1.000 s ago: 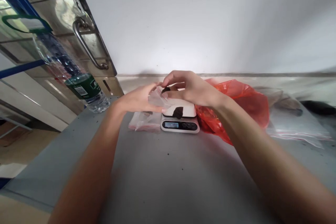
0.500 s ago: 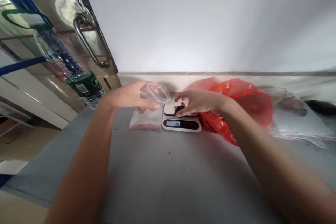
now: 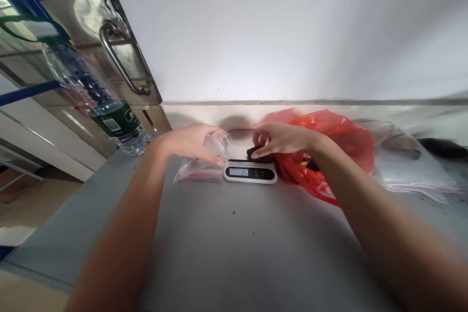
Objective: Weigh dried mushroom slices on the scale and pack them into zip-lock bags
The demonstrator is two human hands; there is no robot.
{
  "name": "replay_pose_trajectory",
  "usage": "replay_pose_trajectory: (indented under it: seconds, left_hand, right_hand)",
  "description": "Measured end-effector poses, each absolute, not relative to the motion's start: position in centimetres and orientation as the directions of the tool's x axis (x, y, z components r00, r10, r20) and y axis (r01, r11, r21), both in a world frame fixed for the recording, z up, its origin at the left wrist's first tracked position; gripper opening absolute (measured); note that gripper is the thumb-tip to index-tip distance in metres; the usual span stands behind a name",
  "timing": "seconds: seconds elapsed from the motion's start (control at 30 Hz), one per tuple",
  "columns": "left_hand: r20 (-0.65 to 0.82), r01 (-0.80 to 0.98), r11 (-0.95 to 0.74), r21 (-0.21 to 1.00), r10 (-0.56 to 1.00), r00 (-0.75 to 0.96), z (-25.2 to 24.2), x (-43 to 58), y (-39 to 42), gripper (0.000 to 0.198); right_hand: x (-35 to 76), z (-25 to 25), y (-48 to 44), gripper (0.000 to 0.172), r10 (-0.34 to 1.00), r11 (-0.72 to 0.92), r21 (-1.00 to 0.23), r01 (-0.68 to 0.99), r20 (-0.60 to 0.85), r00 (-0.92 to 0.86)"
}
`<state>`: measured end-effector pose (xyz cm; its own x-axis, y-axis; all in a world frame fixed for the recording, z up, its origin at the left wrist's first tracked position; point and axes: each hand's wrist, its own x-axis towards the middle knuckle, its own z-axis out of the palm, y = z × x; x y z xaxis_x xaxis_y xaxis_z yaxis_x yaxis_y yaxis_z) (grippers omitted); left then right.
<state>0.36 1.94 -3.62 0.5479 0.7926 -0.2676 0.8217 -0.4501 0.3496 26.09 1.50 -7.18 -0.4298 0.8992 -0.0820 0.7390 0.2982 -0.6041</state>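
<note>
My left hand [image 3: 195,141] grips a small clear zip bag [image 3: 219,142], its mouth spread toward the scale. Below that hand lies a stack of clear zip bags [image 3: 197,170]. A white digital kitchen scale [image 3: 250,173] with a lit display sits between my hands. Over its platform, my right hand [image 3: 274,139] pinches a small dark, lumpy piece [image 3: 257,151]; whether the piece still touches the platform is hard to tell. Just right of the scale, an opened red plastic bag [image 3: 351,151] holds dark bits, partly covered by my right forearm.
Larger clear zip bags [image 3: 417,170] lie at the right, near a black object [image 3: 446,148]. A big clear bottle with a green label [image 3: 117,119] stands at the table's left edge. A white wall [image 3: 256,34] rises behind the grey table [image 3: 219,243].
My right fingers have closed on the dark piece and risen slightly. My left hand and its bag have shifted a little right and down. The view has moved slightly.
</note>
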Motion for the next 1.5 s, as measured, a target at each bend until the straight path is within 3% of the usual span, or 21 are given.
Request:
replay_pose_trajectory:
  seconds: [0.17,0.27,0.43,0.53,0.6,0.7,0.77,0.87,1.03,1.2,1.33,1.43,1.5]
  left_hand:
    - [-0.283,0.827,-0.448,0.340,0.790,0.544,-3.4,0.9,1.7,0.093]
    - [-0.237,0.805,-0.472,0.359,0.788,0.568,-3.2,1.1,1.5,0.095]
    - [-0.150,0.715,-0.472,0.515,0.772,0.618,-2.4,1.0,0.8,0.074]
    - [-0.060,0.558,-0.479,0.678,0.720,0.691,-2.1,0.8,0.6,0.068]
    - [0.037,0.410,-0.464,0.785,0.696,0.717,-2.4,0.9,0.8,0.070]
    - [0.145,0.150,-0.353,0.924,0.683,0.716,-3.4,1.6,1.3,0.072]
    - [0.172,0.012,-0.265,0.964,0.658,0.733,-4.2,2.3,1.5,0.062]
    - [0.186,-0.013,-0.271,0.962,0.623,0.760,-4.7,3.3,1.3,0.048]
    - [0.163,0.177,-0.437,0.882,0.635,0.755,-4.5,3.3,1.2,0.049]
    - [0.134,0.338,-0.470,0.815,0.721,0.680,-4.4,2.7,1.6,0.025]
    - [0.181,0.295,-0.466,0.834,0.736,0.653,-4.1,2.7,1.6,0.014]
    - [0.251,0.211,-0.462,0.861,0.749,0.613,-4.1,2.9,1.3,0.012]
    - [0.272,0.195,-0.455,0.869,0.768,0.579,-4.1,3.0,1.1,0.015]
  right_hand:
    - [25.3,-5.9,0.5,0.020,0.886,0.274,-0.720,0.638,-0.069,-0.459]
    - [24.5,-5.2,-0.2,0.011,0.874,0.323,-0.815,0.482,0.060,-0.483]
    - [24.1,-4.5,-0.9,0.020,0.850,0.443,-0.858,0.260,0.310,-0.425]
    - [25.3,-3.9,-1.2,0.023,0.812,0.551,-0.775,0.310,0.412,-0.414]
    - [26.3,-3.4,-1.5,0.027,0.787,0.570,-0.757,0.319,0.391,-0.477]
    - [27.4,-2.9,-2.0,0.030,0.765,0.562,-0.762,0.323,0.330,-0.553]
    - [27.6,-2.6,-2.5,0.022,0.747,0.614,-0.715,0.334,0.389,-0.540]
    - [27.4,-2.2,-3.3,0.019,0.765,0.619,-0.704,0.347,0.441,-0.470]
    - [27.8,-1.5,-4.1,0.031,0.837,0.510,-0.744,0.432,0.314,-0.447]
    - [29.0,-1.2,-3.8,0.040,0.837,0.498,-0.724,0.477,0.258,-0.483]
    - [29.1,-1.6,-3.4,0.032,0.837,0.520,-0.758,0.393,0.361,-0.411]
    - [29.1,-2.2,-3.0,0.048,0.863,0.461,-0.804,0.375,0.308,-0.400]
    - [29.0,-2.6,-2.7,0.030,0.869,0.424,-0.805,0.415,0.233,-0.436]
